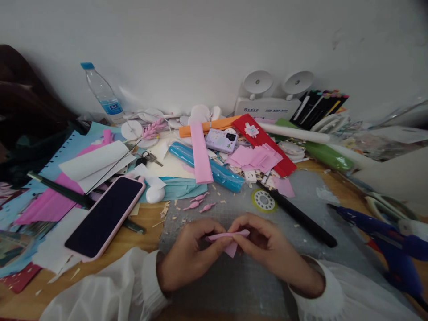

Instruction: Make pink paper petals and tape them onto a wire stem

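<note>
Over the grey mat (314, 200), a small piece of pink crepe paper (231, 250) is pinched between both hands. My left hand (192, 254) grips its left end with thumb and fingers. From the other side, my right hand (264, 249) pinches it near the middle, and the paper looks partly folded there. Just beyond my hands lie several small twisted pink paper pieces (197, 204). A stack of pink paper squares (256, 157) rests farther back, beside a long folded pink strip (201, 154).
A phone (107, 218) lies at the left, with a water bottle (103, 96) behind it. A black stick-like tool (301, 216) and a blue glue gun (384, 236) lie at the right. Rolled blue crepe paper (220, 171) and an emergency light (267, 104) are at the back.
</note>
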Tool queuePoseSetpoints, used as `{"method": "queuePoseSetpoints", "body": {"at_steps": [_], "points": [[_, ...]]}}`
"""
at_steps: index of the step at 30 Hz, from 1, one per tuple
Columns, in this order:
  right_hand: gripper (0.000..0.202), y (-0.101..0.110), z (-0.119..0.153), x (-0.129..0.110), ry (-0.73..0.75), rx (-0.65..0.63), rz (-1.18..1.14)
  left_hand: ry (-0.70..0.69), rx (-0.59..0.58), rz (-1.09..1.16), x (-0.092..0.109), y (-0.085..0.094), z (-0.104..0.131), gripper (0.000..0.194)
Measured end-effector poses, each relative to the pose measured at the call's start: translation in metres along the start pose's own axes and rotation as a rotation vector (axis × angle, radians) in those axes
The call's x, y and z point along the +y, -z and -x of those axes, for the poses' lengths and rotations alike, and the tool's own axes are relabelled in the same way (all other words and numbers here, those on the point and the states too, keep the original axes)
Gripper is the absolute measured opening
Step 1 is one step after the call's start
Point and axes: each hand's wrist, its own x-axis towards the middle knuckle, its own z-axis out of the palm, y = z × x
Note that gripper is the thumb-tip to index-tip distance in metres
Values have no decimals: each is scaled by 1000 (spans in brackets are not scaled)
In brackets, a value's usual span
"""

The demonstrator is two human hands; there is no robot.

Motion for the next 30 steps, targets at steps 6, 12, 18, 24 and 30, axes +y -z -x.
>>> {"method": "queuePoseSetpoints", "body": {"at_steps": [6, 12, 18, 24, 30], "points": [[11, 3, 0, -4, 100, -42, 225, -2, -87, 58, 0, 2, 0, 30], [3, 2, 1, -3, 14, -40, -39, -47, -106, 97, 4, 4, -1, 20], [14, 1, 3, 2, -38, -60, -152, 18, -148, 215, 5, 5, -1, 21], [6, 0, 5, 7, 0, -66, -145, 130, -205, 483, 2, 2, -2, 27], [9, 2, 3, 1, 115, -49, 79, 172, -216, 462, 2, 3, -3, 26]]}}
